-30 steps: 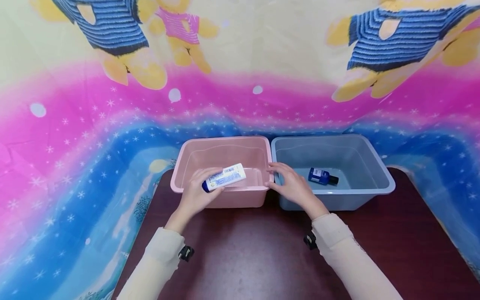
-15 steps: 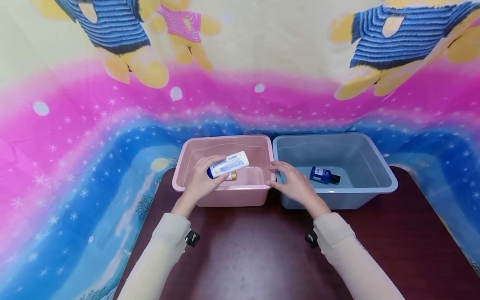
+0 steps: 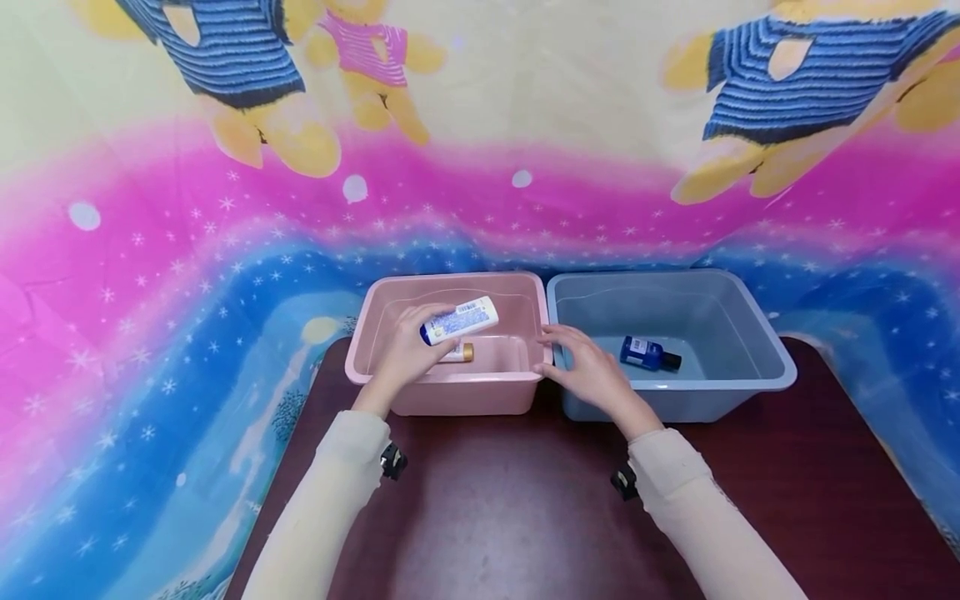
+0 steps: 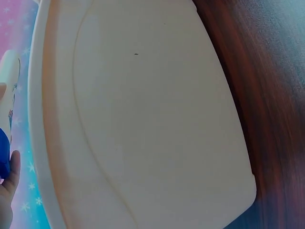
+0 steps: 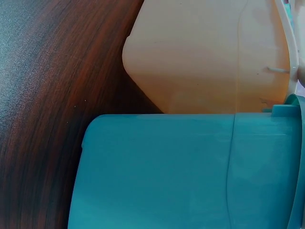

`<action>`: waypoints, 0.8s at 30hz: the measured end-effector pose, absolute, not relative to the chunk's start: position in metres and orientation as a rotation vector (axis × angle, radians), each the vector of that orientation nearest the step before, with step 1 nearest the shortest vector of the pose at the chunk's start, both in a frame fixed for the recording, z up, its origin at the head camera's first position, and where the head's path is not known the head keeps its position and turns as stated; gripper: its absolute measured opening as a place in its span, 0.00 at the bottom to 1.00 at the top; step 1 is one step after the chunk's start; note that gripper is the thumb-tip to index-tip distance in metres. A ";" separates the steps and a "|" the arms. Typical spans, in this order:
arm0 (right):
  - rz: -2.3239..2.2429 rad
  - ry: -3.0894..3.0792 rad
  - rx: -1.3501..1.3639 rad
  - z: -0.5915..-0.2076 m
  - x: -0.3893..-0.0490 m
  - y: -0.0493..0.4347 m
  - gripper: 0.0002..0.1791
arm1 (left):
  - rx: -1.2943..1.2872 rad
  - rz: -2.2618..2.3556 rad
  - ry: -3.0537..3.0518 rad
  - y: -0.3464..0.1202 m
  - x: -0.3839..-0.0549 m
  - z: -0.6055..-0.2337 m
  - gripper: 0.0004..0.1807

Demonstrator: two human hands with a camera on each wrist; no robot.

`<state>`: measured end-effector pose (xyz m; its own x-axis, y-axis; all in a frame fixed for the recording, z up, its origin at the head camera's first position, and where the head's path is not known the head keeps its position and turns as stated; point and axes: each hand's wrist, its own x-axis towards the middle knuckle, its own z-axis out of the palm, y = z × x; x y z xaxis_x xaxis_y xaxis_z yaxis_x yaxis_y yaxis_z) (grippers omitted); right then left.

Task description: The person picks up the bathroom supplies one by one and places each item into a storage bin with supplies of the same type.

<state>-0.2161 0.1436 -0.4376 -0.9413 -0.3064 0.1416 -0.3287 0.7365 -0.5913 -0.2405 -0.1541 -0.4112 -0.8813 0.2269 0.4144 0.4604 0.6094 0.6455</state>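
Note:
In the head view my left hand [image 3: 407,348] holds a white bottle [image 3: 468,318] with a blue cap and printed label, tilted above the pink bin [image 3: 459,398]. Under it, inside that bin, lies a white tube with a gold cap [image 3: 468,352], partly hidden by the hand. My right hand [image 3: 587,367] rests at the pink bin's right rim, where the blue-grey bin [image 3: 678,408] adjoins, its fingers loosely bent. At the left wrist view's edge the bottle [image 4: 6,71] and its blue cap [image 4: 4,155] show, with fingers [image 4: 14,167] beside the cap.
A dark blue bottle [image 3: 641,352] with a black cap lies on its side in the blue-grey bin. Both bins stand side by side on a dark wooden table [image 3: 510,500]. A printed cloth [image 3: 465,183] hangs behind them.
My left hand has moved up and slightly right with the white bottle. The gold-capped tube in the pink bin has come into sight below it. My right hand stays at the rim.

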 end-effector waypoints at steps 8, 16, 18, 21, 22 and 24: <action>0.983 -2.888 0.532 -0.438 -0.216 0.143 0.27 | -0.481 -1.205 -2.602 -0.147 -0.240 -0.417 0.26; 0.957 -2.887 0.540 -0.439 -0.217 0.144 0.28 | -0.495 -1.132 -2.638 -0.139 -0.243 -0.420 0.26; 0.945 -2.883 0.547 -0.439 -0.217 0.144 0.29 | -0.503 -1.112 -2.646 -0.137 -0.245 -0.420 0.27; 0.944 -2.886 0.550 -0.438 -0.217 0.144 0.30 | -0.508 -1.115 -2.680 -0.135 -0.248 -0.419 0.28; 0.944 -2.888 0.548 -0.438 -0.217 0.144 0.31 | -0.510 -1.118 -2.694 -0.135 -0.249 -0.420 0.28; 0.945 -2.891 0.545 -0.438 -0.216 0.144 0.31 | -0.513 -1.119 -2.728 -0.134 -0.251 -0.420 0.28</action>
